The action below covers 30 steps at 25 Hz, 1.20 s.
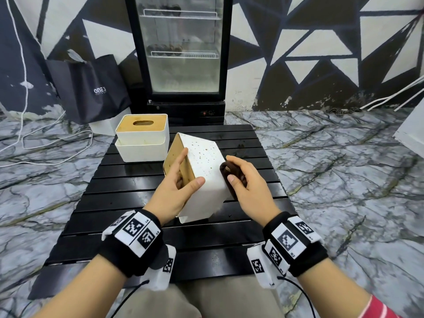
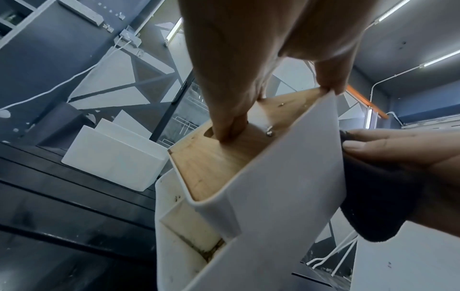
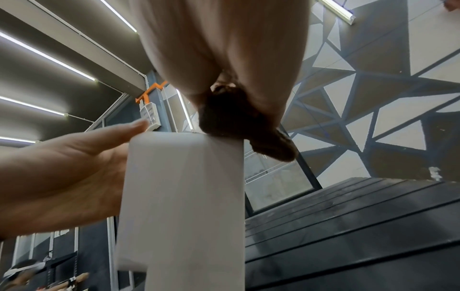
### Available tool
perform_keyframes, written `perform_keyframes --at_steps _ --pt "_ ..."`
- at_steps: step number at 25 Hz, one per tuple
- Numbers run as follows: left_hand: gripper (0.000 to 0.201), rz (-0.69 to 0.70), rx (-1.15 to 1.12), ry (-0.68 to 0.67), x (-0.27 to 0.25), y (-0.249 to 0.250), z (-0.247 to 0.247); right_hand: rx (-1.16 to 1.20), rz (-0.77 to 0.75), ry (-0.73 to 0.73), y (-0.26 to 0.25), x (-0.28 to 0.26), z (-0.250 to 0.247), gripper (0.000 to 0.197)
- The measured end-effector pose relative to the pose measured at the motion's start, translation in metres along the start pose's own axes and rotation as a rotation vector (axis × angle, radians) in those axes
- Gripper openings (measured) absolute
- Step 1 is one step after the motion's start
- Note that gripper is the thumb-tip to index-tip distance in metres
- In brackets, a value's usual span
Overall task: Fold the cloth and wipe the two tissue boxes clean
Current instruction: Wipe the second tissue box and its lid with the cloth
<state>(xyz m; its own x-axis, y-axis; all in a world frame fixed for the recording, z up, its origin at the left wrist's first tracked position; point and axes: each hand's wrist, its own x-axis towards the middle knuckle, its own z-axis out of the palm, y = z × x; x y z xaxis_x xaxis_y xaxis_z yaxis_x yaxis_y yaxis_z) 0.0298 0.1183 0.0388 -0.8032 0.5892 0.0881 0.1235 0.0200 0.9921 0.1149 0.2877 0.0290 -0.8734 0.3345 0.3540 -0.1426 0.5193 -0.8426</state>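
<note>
Item in hand: white tissue box (image 1: 202, 180), tipped on its side above the centre of the head view, its perforated underside facing up and its wooden lid (image 2: 214, 167) turned to the left. Left hand (image 1: 176, 187): grasping the box, fingers (image 2: 231, 126) laid on the lid near its oval slot, thumb clamped over the near white wall; the box's lower corner appears to rest on the black slatted table (image 1: 137, 189), though contact is not clear. Right hand (image 1: 243, 184): clenched round a folded dark brown cloth (image 1: 231, 173), thumb on top, the wad pressed against the right-hand wall of the box; the right wrist view shows the cloth (image 3: 234, 122) seated on the box's upper right edge. Second tissue box (image 1: 142, 141): upright, wooden lid uppermost, stacked in a white tray, upper left of the table, well apart from both hands. Beyond: black shopping bag (image 1: 89, 88) upper left, glass-door fridge (image 1: 183, 49) top centre, marble-patterned floor (image 1: 344, 168). Handling note, offered as judgement: the step is wiping the side wall of the held box; it should go best with the left grip kept firm so the box cannot pivot, the cloth kept flat and folded, drawn in long overlapping strokes, then the box turned to present each remaining face.
</note>
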Motion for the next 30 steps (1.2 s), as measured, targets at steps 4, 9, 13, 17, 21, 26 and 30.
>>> perform_keyframes --at_steps 4,9,13,17,21,26,30 --pt "0.089 0.027 0.063 -0.054 -0.001 -0.002 0.0 -0.002 0.029 0.061 0.002 -0.004 0.006 0.038" --pt "0.086 0.031 0.171 -0.091 -0.003 -0.006 0.001 -0.098 -0.067 0.042 -0.01 -0.006 0.017 0.038" --pt "0.091 0.039 0.184 -0.106 -0.004 -0.006 0.002 -0.108 -0.14 -0.005 -0.008 -0.014 0.015 0.038" --pt "0.093 0.045 0.202 -0.133 0.0 -0.004 0.004 -0.119 -0.063 0.021 -0.003 -0.01 0.006 0.036" --pt "0.091 0.031 0.162 -0.145 0.001 0.0 0.006 -0.093 -0.114 -0.022 -0.016 -0.008 0.012 0.036" --pt "0.089 0.03 0.137 -0.155 0.001 0.0 0.001 -0.092 -0.168 -0.077 -0.009 -0.014 0.007 0.039" --pt "0.084 0.051 0.16 -0.184 0.004 -0.003 0.003 -0.061 -0.104 -0.037 -0.013 -0.002 0.008 0.036"
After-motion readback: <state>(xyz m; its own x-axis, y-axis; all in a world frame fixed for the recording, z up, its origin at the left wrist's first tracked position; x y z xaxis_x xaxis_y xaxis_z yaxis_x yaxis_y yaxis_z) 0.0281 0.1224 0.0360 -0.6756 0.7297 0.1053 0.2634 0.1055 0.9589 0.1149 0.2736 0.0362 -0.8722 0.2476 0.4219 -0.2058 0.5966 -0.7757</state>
